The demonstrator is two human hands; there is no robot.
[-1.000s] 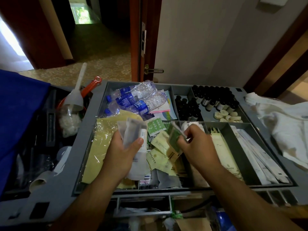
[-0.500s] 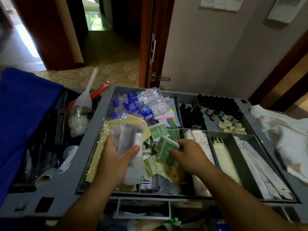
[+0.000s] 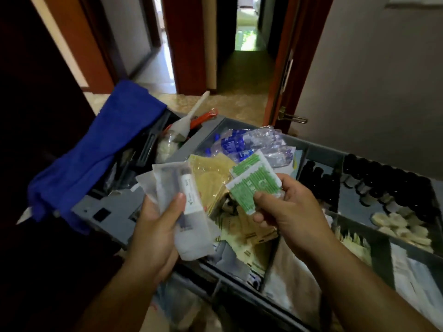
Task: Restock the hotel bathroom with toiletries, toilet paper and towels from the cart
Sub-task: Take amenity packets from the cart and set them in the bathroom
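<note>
- Green-and-white paper sachets [image 3: 254, 185] are pinched between my right thumb and curled fingers [image 3: 263, 200]. My right hand [image 3: 294, 212] holds two of them fanned, lifted just above the tray.
- They look featherlight, flat and crinkly, so I judge a pinch at the lower edge is enough. A harder squeeze would only crease them, and the two may slide over each other.
- Frosted plastic packets [image 3: 187, 212] lie stacked in my left hand [image 3: 153, 236], with the thumb clamped across the front and the other fingers wrapped behind. A white tube shows through the top one.
- That stack is probably soft and slippery. Gripping across the middle, over the stiffer tube, should keep it from fanning out.
- Under both hands is the grey cart tray [image 3: 321, 152], with beige sachets [image 3: 251, 232] loose in the compartment below.
- Farther out lie a yellow cellophane pack [image 3: 211, 176], water bottles [image 3: 239, 142], rows of small dark bottles [image 3: 383, 183] and pale soap discs [image 3: 402, 227].
- A blue cloth [image 3: 96, 152] drapes over the cart's left side.
</note>
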